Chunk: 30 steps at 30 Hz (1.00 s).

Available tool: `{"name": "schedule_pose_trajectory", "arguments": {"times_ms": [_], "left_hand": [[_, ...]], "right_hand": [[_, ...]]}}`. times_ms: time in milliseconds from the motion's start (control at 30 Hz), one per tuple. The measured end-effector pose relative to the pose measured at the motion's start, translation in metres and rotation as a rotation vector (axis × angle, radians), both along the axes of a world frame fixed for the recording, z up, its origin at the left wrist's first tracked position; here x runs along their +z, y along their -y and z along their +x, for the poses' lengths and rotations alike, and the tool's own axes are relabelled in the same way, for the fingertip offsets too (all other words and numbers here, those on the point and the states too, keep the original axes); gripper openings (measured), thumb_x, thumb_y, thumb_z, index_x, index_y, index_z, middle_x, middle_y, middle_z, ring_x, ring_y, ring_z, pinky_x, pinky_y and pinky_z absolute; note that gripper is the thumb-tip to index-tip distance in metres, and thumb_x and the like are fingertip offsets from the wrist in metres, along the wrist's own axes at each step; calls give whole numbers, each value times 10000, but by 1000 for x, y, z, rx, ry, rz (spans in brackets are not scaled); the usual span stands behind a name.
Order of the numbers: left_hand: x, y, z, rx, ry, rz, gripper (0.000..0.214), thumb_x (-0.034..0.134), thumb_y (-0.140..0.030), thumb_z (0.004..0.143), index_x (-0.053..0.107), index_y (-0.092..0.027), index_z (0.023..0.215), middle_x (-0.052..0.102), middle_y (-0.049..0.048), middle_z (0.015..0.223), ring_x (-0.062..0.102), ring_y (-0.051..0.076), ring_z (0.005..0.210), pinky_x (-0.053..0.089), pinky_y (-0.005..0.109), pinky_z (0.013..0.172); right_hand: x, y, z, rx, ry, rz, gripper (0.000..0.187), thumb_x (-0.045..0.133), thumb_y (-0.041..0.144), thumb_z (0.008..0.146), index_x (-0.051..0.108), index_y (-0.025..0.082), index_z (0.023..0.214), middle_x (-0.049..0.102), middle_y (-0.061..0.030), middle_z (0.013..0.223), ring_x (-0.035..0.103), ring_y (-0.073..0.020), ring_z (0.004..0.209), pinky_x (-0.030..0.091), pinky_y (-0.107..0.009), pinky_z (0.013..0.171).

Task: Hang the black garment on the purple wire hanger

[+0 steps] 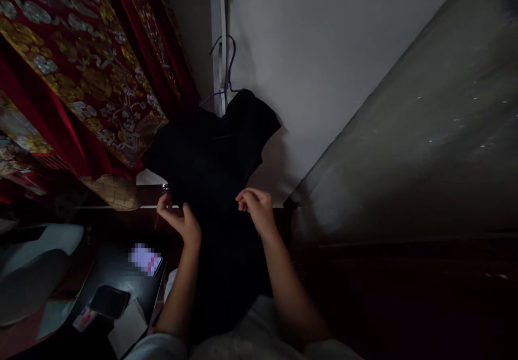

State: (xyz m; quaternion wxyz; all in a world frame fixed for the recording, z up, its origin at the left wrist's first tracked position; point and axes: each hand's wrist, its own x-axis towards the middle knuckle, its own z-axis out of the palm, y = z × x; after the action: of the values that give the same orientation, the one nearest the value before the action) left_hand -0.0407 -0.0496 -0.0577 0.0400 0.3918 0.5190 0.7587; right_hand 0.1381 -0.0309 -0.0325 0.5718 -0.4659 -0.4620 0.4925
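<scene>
A black short-sleeved garment hangs in front of me on a purple hanger, hooked on a narrow pale upright. My left hand is at the garment's left edge, its thumb and fingers apart with nothing between them. At the right edge of the cloth, my right hand has its fingers curled together. Whether they pinch any cloth is too dark to tell. The lower part of the garment merges into shadow between my forearms.
Red embroidered cloth hangs at the left. Below it, a dark table bears a lit phone, a dark phone-like object and white paper. A grey chair stands farther left. A large greyish panel slants at right.
</scene>
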Motion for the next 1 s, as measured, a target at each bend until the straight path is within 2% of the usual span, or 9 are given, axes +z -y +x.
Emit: {"name": "schedule_pose_trajectory", "arguments": {"times_ms": [67, 233, 333, 433, 533, 667, 767, 867, 1000], "left_hand": [[2, 7, 15, -93, -174, 41, 426, 643, -189, 882, 539, -218, 1294, 549, 106, 1315, 548, 240, 1254, 430, 390, 1113], [5, 16, 56, -628, -277, -192, 284, 620, -127, 911, 643, -188, 1187, 699, 76, 1070, 682, 201, 995, 532, 318, 898], [11, 15, 60, -649, -263, -182, 82, 621, -168, 954, 700, -181, 969, 708, 37, 895, 678, 170, 852, 515, 279, 802], [14, 14, 51, -646, -326, -167, 102, 626, -192, 962, 723, -181, 931, 709, 41, 871, 668, 174, 820, 498, 278, 771], [14, 10, 40, -660, -358, -242, 99, 642, -169, 921, 736, -189, 898, 712, 58, 864, 669, 202, 825, 488, 291, 771], [24, -9, 25, -773, -480, -410, 178, 643, -90, 831, 762, -223, 840, 718, 61, 846, 666, 223, 801, 471, 297, 761], [42, -33, 12, -848, -565, -535, 224, 641, -29, 734, 756, -220, 749, 700, 44, 741, 624, 205, 681, 457, 289, 708], [71, -53, 2, -944, -602, -581, 158, 708, -57, 714, 757, -206, 716, 696, 38, 679, 616, 192, 615, 475, 280, 674], [129, -60, 4, -942, -612, -242, 234, 710, -263, 908, 747, -185, 1126, 764, 71, 973, 730, 208, 851, 550, 280, 789]], "right_hand": [[4, 2, 0, 20, -23, -20, 230, 548, 332, 746, 672, 171, 637, 554, 12, 490, 498, -97, 468, 355, -221, 496], [20, 14, -5, 167, -31, -12, 206, 582, 310, 725, 688, 161, 631, 516, 24, 460, 453, -78, 434, 333, -208, 459], [25, 20, -7, 192, -94, -81, 258, 620, 378, 739, 682, 155, 626, 504, 18, 442, 402, -70, 393, 264, -210, 402], [33, 8, -5, 169, -191, -106, 306, 651, 441, 709, 645, 156, 599, 460, 30, 408, 314, -48, 345, 183, -218, 370], [64, -31, 4, 126, -243, -9, 305, 668, 450, 727, 601, 173, 616, 368, 77, 391, 260, -35, 333, 152, -217, 365], [134, -89, 25, 112, -281, 162, 361, 641, 479, 876, 532, 200, 675, 340, 100, 453, 281, -26, 351, 179, -200, 366], [166, -100, 27, 146, -240, 228, 346, 583, 452, 961, 539, 194, 734, 374, 96, 495, 314, -14, 357, 180, -183, 384], [167, -86, 13, 101, -198, 300, 357, 533, 432, 999, 553, 179, 748, 391, 85, 493, 345, -18, 363, 183, -166, 394], [151, -67, -8, 100, -125, 330, 362, 565, 448, 988, 561, 171, 755, 452, 66, 542, 412, -23, 402, 248, -133, 404]]}}
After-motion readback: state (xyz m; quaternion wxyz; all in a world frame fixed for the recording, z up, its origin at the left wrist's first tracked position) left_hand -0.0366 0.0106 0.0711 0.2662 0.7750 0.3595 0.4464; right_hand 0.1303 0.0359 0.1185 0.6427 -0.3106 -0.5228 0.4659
